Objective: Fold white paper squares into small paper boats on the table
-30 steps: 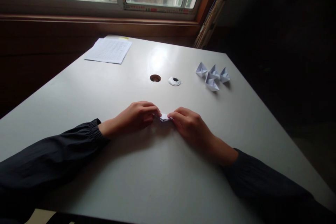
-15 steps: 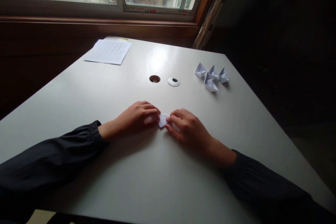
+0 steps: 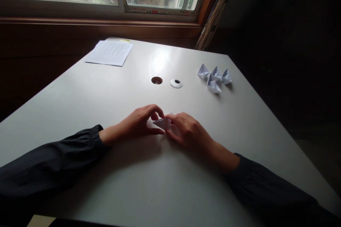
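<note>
The left hand (image 3: pixel 135 123) and right hand (image 3: pixel 189 132) are grasping a folded white paper (image 3: pixel 162 123) between the fingertips; if this pinch becomes loose, its folds could spring open.

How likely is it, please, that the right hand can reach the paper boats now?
Probably yes: the paper boats stand on the same white table, ahead of the right hand, with nothing between them, though it would first have to let go of the folded paper.
</note>
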Tool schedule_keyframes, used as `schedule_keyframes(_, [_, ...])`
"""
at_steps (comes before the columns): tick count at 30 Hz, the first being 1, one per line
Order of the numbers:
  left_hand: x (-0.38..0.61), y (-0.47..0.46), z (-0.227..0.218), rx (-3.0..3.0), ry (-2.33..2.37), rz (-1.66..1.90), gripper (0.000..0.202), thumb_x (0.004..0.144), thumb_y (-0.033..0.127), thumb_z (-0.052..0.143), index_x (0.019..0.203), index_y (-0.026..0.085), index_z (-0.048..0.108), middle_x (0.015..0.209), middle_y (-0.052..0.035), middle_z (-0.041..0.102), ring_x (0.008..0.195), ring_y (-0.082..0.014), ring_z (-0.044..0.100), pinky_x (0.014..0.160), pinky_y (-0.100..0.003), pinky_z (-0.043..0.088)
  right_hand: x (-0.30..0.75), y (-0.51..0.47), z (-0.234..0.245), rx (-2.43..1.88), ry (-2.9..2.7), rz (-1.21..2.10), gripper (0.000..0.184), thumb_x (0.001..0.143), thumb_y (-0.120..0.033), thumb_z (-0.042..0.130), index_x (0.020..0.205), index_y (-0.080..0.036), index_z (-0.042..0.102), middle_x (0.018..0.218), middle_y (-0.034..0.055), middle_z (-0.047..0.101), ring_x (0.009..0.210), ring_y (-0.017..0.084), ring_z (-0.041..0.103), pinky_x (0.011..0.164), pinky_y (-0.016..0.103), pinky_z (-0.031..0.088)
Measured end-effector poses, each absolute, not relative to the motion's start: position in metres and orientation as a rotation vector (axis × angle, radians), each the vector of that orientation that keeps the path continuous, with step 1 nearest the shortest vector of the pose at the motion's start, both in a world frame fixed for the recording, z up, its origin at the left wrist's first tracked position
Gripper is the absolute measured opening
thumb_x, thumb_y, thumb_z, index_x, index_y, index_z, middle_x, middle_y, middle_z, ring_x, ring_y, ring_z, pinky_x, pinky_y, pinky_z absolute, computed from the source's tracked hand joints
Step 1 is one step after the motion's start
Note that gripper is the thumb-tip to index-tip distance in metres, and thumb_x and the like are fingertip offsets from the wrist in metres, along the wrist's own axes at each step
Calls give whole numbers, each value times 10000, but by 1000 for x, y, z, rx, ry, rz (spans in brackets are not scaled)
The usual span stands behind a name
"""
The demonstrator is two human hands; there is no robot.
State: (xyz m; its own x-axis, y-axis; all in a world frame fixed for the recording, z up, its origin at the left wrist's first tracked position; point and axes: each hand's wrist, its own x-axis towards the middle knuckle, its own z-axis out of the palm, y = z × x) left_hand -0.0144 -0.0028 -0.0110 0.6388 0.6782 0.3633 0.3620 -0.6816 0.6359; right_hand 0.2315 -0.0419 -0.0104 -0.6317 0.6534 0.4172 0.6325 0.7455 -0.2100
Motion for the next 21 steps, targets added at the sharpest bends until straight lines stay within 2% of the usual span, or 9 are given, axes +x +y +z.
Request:
schedule_keyframes(5, [-16,2,-10,2267,661,765,386,822,377,804,1138,210,659,1051,-68,649,872,-162,652,772,-287,562,240,-43,-14,-937,-2475,93,373,940,-212,628,1295,-179,517,1033,119,701,912,259,649,828,402,528])
schedule_keyframes(8, [-17,4,-9,2253,651,762,362,841,370,785,1151,211,687,1048,-76,644,871,-163,642,770,-284,564,244,-41,-15,-909,-2437,101,298,938,-214,624,1217,-206,519,968,89,692,849,236,640,773,371,521])
schedule_keyframes(12, [-15,5,-9,2212,728,747,292,853,384,772,1067,198,702,1053,-76,652,861,-160,655,745,-266,557,245,-39,-17,-913,-2371,102,197,941,-244,639,1102,-218,530,904,67,678,780,214,627,713,338,511])
schedule_keyframes(19, [-8,-2,-7,2044,775,808,250,872,354,753,918,174,585,1080,-88,724,902,-190,722,777,-289,581,239,-39,-12,-965,-2149,382,167,923,-304,713,1011,-233,590,963,49,727,851,208,702,753,336,556])
schedule_keyframes(21, [-6,-5,-6,1974,776,820,274,872,336,753,941,182,537,1073,-86,730,908,-199,738,775,-293,587,235,-40,-10,-1000,-2048,483,168,917,-311,721,966,-233,581,966,49,735,855,210,721,750,342,581])
